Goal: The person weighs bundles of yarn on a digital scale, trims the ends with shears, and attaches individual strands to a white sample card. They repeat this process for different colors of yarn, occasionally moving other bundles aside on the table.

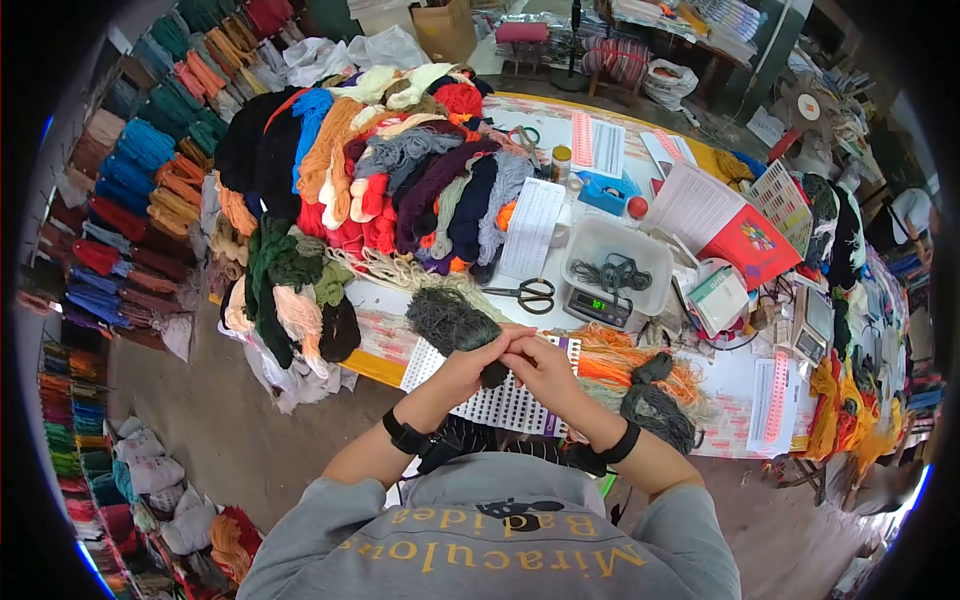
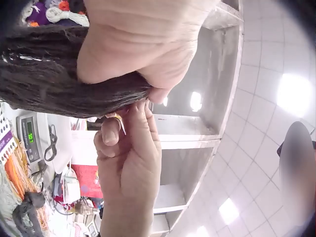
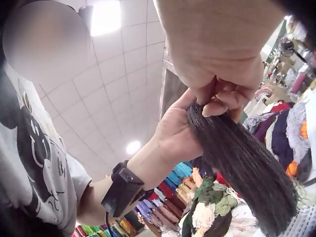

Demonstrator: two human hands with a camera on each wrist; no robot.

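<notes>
A dark grey hank of yarn (image 1: 452,322) hangs over the table, its loose strands spreading toward the far side. My left hand (image 1: 468,368) grips it near its gathered end. My right hand (image 1: 545,372) meets the left there, thumb and fingertips pinching at the end of the hank (image 3: 242,163), as the right wrist view shows. In the left wrist view a small yellow-white strip (image 2: 120,124) shows among the curled right fingers. Below the hands lies a white card (image 1: 500,405) with rows of dark dots.
Piled yarn hanks (image 1: 400,170) cover the table's left side. Black scissors (image 1: 530,294), a digital scale (image 1: 598,310) under a clear plastic tub (image 1: 610,235), and orange yarn (image 1: 615,362) lie ahead and right. Another dark grey hank (image 1: 655,405) rests near the front edge.
</notes>
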